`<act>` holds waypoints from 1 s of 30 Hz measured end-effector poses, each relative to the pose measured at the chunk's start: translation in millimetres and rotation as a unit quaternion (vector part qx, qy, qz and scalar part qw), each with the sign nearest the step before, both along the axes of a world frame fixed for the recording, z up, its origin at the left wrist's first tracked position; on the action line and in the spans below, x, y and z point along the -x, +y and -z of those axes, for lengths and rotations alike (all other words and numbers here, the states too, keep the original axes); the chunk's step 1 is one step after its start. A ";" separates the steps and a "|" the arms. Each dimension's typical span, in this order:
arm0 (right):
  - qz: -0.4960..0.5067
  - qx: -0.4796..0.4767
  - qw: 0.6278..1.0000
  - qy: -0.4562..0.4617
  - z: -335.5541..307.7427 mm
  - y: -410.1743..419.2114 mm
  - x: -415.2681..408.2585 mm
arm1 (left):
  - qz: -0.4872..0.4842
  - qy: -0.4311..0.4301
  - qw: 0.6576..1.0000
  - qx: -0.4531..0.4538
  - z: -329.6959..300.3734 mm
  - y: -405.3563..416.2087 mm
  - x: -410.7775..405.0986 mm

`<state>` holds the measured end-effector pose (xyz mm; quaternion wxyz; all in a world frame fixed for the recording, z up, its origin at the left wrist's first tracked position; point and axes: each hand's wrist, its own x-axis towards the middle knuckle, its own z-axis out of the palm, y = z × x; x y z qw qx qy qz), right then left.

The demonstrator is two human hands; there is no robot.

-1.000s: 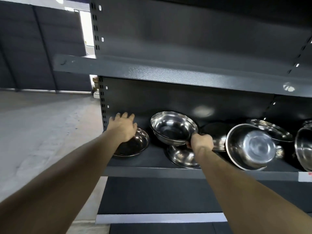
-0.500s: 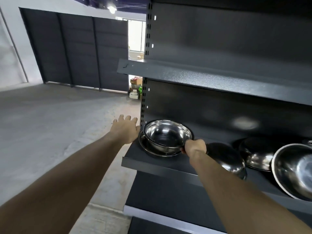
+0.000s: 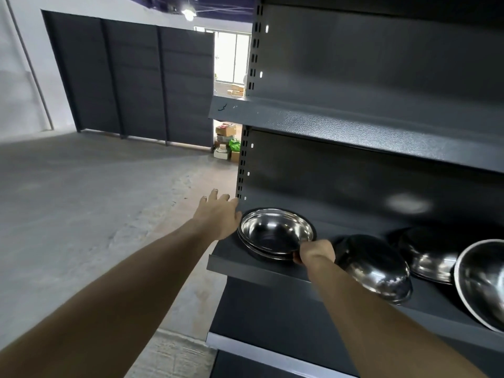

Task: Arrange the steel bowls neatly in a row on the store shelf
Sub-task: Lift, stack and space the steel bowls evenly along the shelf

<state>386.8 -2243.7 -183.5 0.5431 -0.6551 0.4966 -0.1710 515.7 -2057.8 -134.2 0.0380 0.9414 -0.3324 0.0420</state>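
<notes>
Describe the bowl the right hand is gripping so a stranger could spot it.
On the dark shelf, go to the far left end. The top bowl sits upright, nested in another, its near rim pinched by the right hand; the neighbouring bowl lies upside down.

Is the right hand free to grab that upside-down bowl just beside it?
Probably not yet. The right hand grips the rim of the stacked bowl at the shelf's left end. The upside-down bowl sits right beside it, with nothing in between.
</notes>
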 end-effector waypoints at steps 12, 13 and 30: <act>0.023 -0.023 0.999 -0.034 -12.5 -7.6 7.3 | 0.063 0.029 0.998 0.005 5.1 -42.6 -7.9; 0.032 -0.020 0.998 -0.042 -15.2 -12.1 11.4 | 0.074 0.027 0.997 0.000 5.0 -50.7 -6.2; 0.202 -0.014 0.979 -0.024 -17.4 -106.9 145.4 | 0.265 0.078 0.961 0.008 24.4 -202.1 97.6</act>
